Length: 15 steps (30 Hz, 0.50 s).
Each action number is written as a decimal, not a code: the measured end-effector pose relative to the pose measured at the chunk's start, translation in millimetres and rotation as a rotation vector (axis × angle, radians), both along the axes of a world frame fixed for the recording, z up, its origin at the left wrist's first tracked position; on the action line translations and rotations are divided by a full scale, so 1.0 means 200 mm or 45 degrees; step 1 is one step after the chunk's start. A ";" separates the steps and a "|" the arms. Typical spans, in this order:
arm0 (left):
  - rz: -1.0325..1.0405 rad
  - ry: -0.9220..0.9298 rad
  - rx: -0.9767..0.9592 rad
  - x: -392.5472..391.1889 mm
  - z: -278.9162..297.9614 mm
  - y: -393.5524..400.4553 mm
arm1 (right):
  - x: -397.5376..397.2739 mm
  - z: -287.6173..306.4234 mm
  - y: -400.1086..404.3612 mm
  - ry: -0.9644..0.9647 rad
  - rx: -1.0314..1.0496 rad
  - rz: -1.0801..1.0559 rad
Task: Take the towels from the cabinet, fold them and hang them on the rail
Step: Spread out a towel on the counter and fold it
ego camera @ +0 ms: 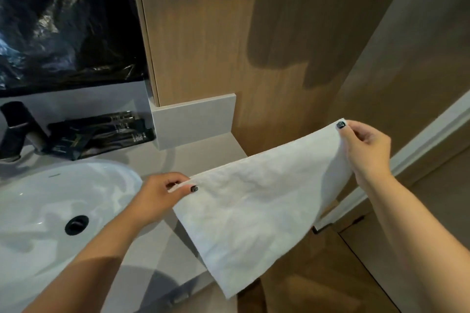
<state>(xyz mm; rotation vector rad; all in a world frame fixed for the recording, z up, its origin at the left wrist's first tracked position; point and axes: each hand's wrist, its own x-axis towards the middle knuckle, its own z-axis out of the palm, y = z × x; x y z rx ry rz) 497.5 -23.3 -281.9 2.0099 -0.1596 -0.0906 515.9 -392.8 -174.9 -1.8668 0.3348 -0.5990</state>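
A white towel (256, 208) hangs spread between both hands over the right end of the grey counter (198, 157). My left hand (162, 195) pinches its top left corner between thumb and fingers, above the counter beside the basin. Further up, my right hand (366, 147) pinches the top right corner in front of the wooden wall panel. The towel's lower edge droops past the counter's front edge. No rail or cabinet interior shows in the head view.
A white basin (50, 201) with a black drain (76, 224) fills the lower left. Behind it stand a dark tap (15, 129) and black sachets (101, 132). Wooden panelling (229, 33) rises ahead, and a pale door frame (419, 145) runs diagonally at right.
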 end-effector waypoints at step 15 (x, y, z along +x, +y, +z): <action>0.061 0.052 1.191 0.46 -0.05 0.59 | 0.54 -0.52 0.37 0.600 -0.623 0.231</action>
